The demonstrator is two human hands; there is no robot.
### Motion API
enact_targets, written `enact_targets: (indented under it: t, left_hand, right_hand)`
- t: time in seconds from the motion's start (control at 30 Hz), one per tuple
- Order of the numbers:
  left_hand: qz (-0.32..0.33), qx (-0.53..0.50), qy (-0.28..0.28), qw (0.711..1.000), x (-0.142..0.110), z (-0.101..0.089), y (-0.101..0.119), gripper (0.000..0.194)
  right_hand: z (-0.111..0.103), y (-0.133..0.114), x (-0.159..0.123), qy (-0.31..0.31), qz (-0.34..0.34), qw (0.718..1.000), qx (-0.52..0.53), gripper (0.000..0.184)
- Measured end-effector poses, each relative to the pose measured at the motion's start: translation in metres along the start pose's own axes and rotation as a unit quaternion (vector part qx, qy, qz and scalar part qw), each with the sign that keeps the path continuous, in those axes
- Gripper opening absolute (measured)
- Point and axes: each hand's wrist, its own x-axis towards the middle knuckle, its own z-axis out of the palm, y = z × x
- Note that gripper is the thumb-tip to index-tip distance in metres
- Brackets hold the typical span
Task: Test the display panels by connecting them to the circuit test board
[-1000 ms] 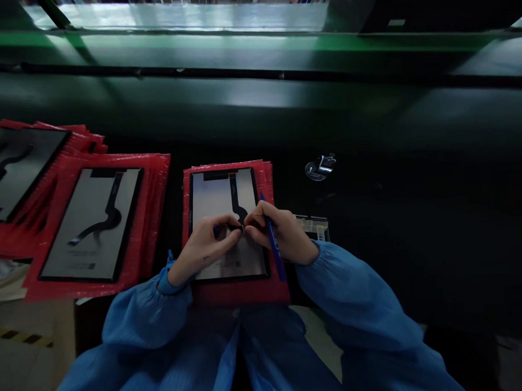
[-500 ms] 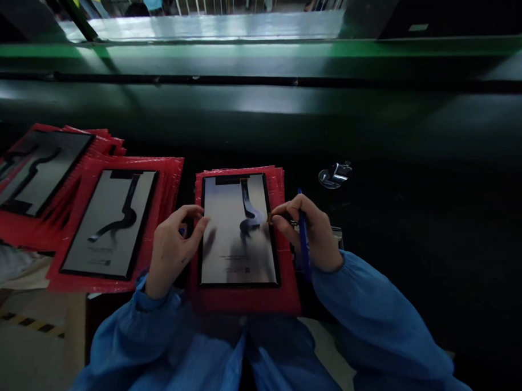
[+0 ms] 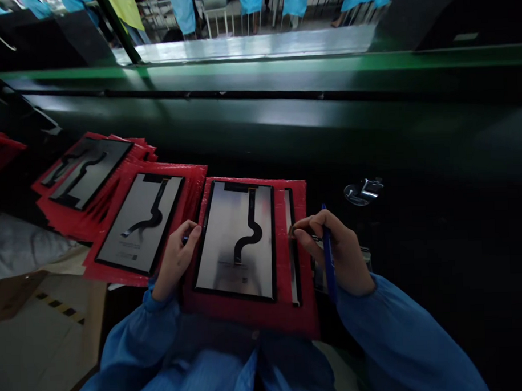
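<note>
head camera: nearest, two blue sleeves (image 3: 411, 333) are spreading across the bottom of the view. just beyond them, the left hand (image 3: 175, 261) is reaching to the left edge of the middle panel (image 3: 219, 231), its thumb and forefinger sitting close together; whether that grip is clamping on anything, i cannot tell. the right hand (image 3: 346, 255) is holding its grip closed round a blue pen (image 3: 328, 250), which is standing steeply, while its thumb and forefinger tips are meeting over the second panel (image 3: 295, 282); what they may be pinching is too small to tell. the middle panel is lying on red sheets (image 3: 248, 318) between the two hands, its black ribbon cable (image 3: 257, 232) snaking down from the top edge. the second panel is showing as a narrow strip just to its right. to the left, a slanted panel (image 3: 126, 246) is resting on red sheets too, and farther back on that side, overlapping panels (image 3: 95, 175) are lying on another pile. off to the right, a clear, glossy piece (image 3: 358, 195) is lying on the dark surface (image 3: 450, 229). farther off, a green ledge (image 3: 265, 67) is running across, and beyond it people in light blue garments (image 3: 295, 3) are showing only in part.
</note>
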Motion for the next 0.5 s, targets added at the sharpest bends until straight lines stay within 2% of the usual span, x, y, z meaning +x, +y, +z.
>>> enact_targets:
  t: [0.1, 0.17, 0.23, 0.3, 0.37, 0.43, 0.5]
  left_hand:
    - [-0.088, -0.131, -0.037, 0.987, -0.002, 0.010, 0.001, 0.041]
    - [-0.074, -0.165, -0.047, 0.982, -0.006, 0.016, 0.010, 0.051]
    - [-0.046, -0.156, -0.032, 0.986, -0.010, 0.010, 0.021, 0.048]
    - [-0.049, -0.114, 0.019, 0.992, -0.014, -0.014, 0.029, 0.045]
    - [-0.055, -0.086, 0.077, 0.992, -0.015, -0.051, 0.030, 0.045]
    - [-0.095, -0.091, 0.169, 0.977, -0.011, -0.092, 0.024, 0.050]
    - [-0.158, -0.113, 0.234, 0.953, -0.001, -0.127, 0.014, 0.050]
  right_hand:
    - [0.000, 0.001, -0.001, -0.003, 0.014, 1.000, -0.014, 0.030]
    - [0.001, 0.001, -0.001, 0.006, 0.019, 0.999, -0.029, 0.031]
    - [0.001, 0.001, -0.001, 0.015, 0.022, 0.999, -0.030, 0.034]
    - [0.000, 0.003, -0.001, 0.017, 0.030, 0.999, -0.025, 0.037]
    - [-0.001, 0.005, -0.001, 0.015, 0.044, 0.999, -0.027, 0.039]
    - [-0.002, 0.006, -0.001, 0.013, 0.059, 0.998, -0.037, 0.040]
    - [-0.003, 0.007, -0.001, 0.009, 0.068, 0.997, -0.041, 0.039]
